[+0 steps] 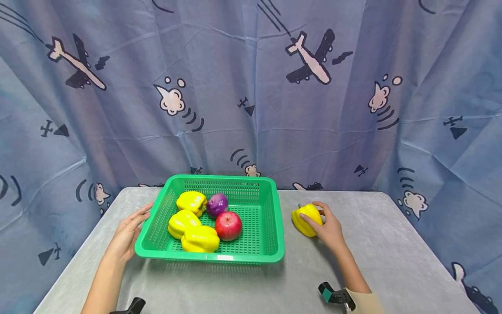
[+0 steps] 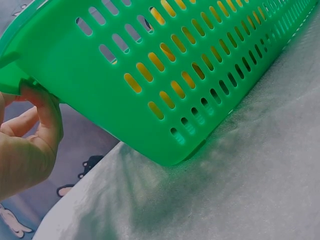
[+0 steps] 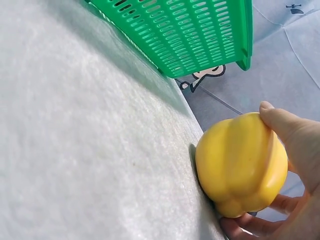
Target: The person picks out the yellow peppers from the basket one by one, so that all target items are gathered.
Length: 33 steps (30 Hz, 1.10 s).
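Basket (image 1: 277, 218) on surface (image 1: 255, 292), L of ctr; back rim close to surface's far edge, where curtain (image 1: 219, 52) hangs behind. L hand (image 1: 126, 235) at basket's L side: fingers bent, tips hooked at rim edge, part hidden under lip in L wrist view; can't tell how firm the grip.

R hand (image 1: 331, 229) part closed round held pepper (image 1: 303, 221), yellow: thumb on near side, other fingers round the far/R side. Pepper is R of basket, outside it, tilted, stem twd back edge. Sits at surface level; can't tell if touching or just off it.

Betw basket's R rim & held pepper: strip of bare surface, nothing across it. More surface R of R hand, out to R edge; wide stretch in front of basket too.

In basket: back pepper (image 1: 190, 202), mid pepper (image 1: 182, 223), front pepper (image 1: 201, 239), all yellow, along L half. Onion (image 1: 216, 206), purple, just R of back pepper; red fruit (image 1: 228, 226) nr ctr, R of front pepper. Mesh floor shows R of fruit to R wall.
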Tool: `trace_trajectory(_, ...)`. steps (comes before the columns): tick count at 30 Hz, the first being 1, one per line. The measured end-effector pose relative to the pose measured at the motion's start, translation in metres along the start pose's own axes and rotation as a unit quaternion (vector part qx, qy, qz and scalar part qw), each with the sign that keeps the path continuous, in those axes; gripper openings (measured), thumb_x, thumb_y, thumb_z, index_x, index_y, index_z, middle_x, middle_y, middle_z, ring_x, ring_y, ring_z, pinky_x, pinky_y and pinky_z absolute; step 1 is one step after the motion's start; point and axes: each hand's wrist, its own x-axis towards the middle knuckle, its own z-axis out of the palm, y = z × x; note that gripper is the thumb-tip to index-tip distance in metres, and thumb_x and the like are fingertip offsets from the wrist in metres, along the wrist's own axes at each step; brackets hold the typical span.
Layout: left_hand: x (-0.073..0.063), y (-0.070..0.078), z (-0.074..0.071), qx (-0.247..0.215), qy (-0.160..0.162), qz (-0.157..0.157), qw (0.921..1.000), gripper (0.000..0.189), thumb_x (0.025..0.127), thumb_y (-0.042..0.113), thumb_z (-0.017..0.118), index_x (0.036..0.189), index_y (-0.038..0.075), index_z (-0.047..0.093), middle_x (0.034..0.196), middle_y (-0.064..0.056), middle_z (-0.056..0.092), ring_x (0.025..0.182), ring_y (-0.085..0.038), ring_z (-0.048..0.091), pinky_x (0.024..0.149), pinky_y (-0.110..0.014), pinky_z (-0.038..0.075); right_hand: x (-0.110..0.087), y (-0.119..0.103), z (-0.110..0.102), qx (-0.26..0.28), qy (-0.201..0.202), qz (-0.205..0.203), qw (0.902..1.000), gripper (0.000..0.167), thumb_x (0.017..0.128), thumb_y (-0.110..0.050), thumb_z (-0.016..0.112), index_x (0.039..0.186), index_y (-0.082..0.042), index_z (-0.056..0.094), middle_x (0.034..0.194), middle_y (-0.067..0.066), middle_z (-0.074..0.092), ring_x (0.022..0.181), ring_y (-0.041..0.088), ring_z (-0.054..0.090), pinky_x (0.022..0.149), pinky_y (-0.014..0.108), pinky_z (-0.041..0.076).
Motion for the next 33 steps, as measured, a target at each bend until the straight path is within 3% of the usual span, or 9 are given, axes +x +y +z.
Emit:
trace_trajectory(6, -0.0006, -0.0008, -0.0003, 0.003, -0.001, 0.001, 1.0, 0.041, 0.114, 0.013, 0.044, 0.118, 0.038, 0.076, 0.112, 0.01, 0.075, 0.094, -0.007, 0.073, 0.079, -0.025, 0.063, -0.0004, 0.0009, 0.0014, 0.002, -0.007, 0.002, 1.0, 0.068, 0.101, -0.042, 0.071, 0.154, -0.01, 0.044, 0.149, 0.031, 0.052, 0.132, 0.049, 0.055, 0.103, 0.061, 0.052)
trace_trajectory(23, 0.0006, -0.0004, -0.0012, 0.007, 0.008, -0.004, 0.9999, 0.04, 0.114, 0.014, 0.045, 0.118, 0.039, 0.076, 0.112, 0.011, 0.075, 0.094, -0.007, 0.073, 0.078, -0.025, 0.063, 0.0001, -0.0026, -0.0045, 0.012, -0.033, 0.017, 0.9992, 0.069, 0.104, -0.04, 0.067, 0.156, -0.005, 0.04, 0.155, 0.031, 0.046, 0.14, 0.048, 0.048, 0.108, 0.063, 0.048)
trace_trajectory(28, 0.0007, -0.001, -0.0021, -0.004, -0.003, -0.002, 1.0, 0.042, 0.114, 0.012, 0.043, 0.119, 0.037, 0.076, 0.112, 0.009, 0.075, 0.093, -0.008, 0.073, 0.078, -0.025, 0.064, 0.0002, -0.0027, -0.007, 0.037, -0.051, 0.014, 0.9979, 0.065, 0.106, -0.033, 0.065, 0.157, -0.004, 0.039, 0.152, 0.035, 0.046, 0.133, 0.049, 0.053, 0.09, 0.046, 0.062)
trace_trajectory(30, 0.001, -0.001, -0.0026, -0.007, -0.01, -0.001, 0.9999, 0.043, 0.115, 0.012, 0.042, 0.12, 0.037, 0.076, 0.112, 0.009, 0.076, 0.093, -0.008, 0.073, 0.078, -0.025, 0.064, 0.0001, -0.0026, -0.0075, 0.054, -0.058, 0.013, 0.9968, 0.062, 0.106, -0.028, 0.064, 0.158, -0.004, 0.039, 0.15, 0.036, 0.046, 0.126, 0.049, 0.058, 0.08, 0.038, 0.064)
trace_trajectory(33, 0.0015, -0.001, -0.0032, -0.009, -0.014, -0.001, 0.9999, 0.042, 0.115, 0.012, 0.042, 0.12, 0.037, 0.076, 0.112, 0.009, 0.075, 0.093, -0.008, 0.073, 0.078, -0.026, 0.064, -0.0002, -0.0027, -0.0076, 0.068, -0.067, 0.011, 0.9953, 0.06, 0.108, -0.024, 0.062, 0.158, -0.004, 0.038, 0.149, 0.037, 0.045, 0.119, 0.048, 0.062, 0.076, 0.034, 0.063)
